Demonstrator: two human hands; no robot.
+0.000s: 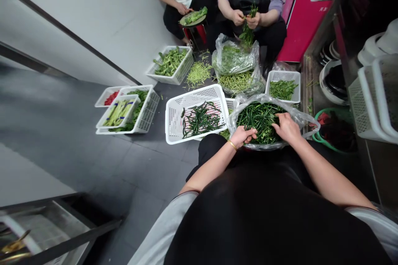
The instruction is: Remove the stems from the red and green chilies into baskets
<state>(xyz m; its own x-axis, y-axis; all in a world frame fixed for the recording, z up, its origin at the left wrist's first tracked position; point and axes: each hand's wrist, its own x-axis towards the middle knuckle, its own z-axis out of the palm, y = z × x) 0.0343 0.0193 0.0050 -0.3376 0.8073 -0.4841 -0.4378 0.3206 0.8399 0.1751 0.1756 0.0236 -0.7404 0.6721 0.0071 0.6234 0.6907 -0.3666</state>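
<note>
Dark green peppers [259,118] fill a clear plastic bag [306,120] in front of my lap. At the bag's left edge is my left hand [244,136], its thumb and fingers pinched together over the peppers; what lies between them is too small to name. My right hand [286,127] reaches in at the right side of the pile, fingers curled, with the fingertips among the peppers. Just left of the bag, a white perforated basket [174,118] holds a looser heap of similar dark green peppers [203,120].
Two people sit opposite, one with greens in the hands [247,29], the other beside a stool with a round tray [183,20]. White baskets of vegetables [186,68] stand on the floor [139,161]. A green basin [319,136] and shelves are at right.
</note>
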